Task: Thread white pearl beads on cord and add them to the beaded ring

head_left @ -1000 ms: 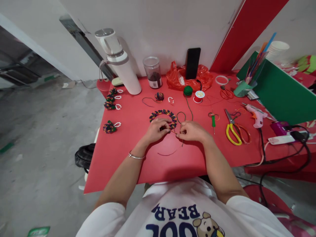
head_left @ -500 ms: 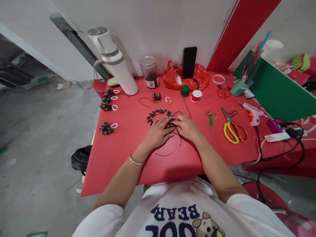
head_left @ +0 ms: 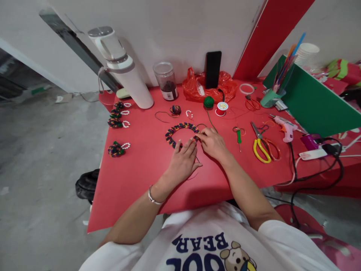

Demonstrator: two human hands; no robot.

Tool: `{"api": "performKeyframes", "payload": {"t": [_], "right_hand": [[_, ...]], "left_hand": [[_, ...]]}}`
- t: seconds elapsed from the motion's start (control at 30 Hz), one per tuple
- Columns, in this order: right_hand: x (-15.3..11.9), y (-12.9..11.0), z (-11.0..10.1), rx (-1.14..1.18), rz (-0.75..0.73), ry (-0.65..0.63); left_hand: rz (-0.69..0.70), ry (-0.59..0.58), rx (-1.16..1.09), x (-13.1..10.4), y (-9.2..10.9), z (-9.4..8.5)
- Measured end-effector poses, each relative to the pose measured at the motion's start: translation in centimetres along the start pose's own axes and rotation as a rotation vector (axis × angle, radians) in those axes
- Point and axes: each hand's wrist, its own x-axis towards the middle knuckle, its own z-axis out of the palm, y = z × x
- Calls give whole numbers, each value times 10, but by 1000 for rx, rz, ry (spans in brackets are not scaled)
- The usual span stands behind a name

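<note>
A multicoloured yarn ring (head_left: pixel 183 125), dark with orange flecks, lies on the red table. My left hand (head_left: pixel 184 160) rests flat over its near side, fingers stretched out and thumb spread. At the ring's right edge, my right hand (head_left: pixel 213 143) pinches the yarn between thumb and fingers. Part of the ring is hidden under both hands. Loose yarn ends trail out beneath my left hand. Beyond the ring sit a small multicoloured yarn ball (head_left: pixel 175 109), a loop of white beads (head_left: pixel 189 114) and a green yarn ball (head_left: pixel 208 102), whose strand runs toward my right hand.
On the right lie a green-handled hook (head_left: pixel 239 139), yellow-and-red-handled scissors (head_left: pixel 261 148) and a pink glue gun (head_left: pixel 288 130) with its cable. A red thread spool (head_left: pixel 222 108), jar (head_left: pixel 166 82) and white flask (head_left: pixel 135 82) stand behind. Several yarn-and-bead pieces (head_left: pixel 116 149) lie left.
My left hand has shifted slightly toward me and spread its thumb, uncovering more of the ring's inside. My right hand stays at the ring's right edge. The camera view has shifted a little.
</note>
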Motion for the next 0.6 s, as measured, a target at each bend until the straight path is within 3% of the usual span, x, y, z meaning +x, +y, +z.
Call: {"api": "performKeyframes", "payload": {"t": [0.17, 0.3, 0.6], "right_hand": [[1, 0, 2, 79, -46, 70], [2, 0, 3, 140, -128, 45], [3, 5, 4, 96, -64, 70]], "left_hand": [[-6, -20, 4, 1, 4, -2], [-15, -4, -3, 0, 4, -3], [40, 5, -24, -2, 10, -10]]}}
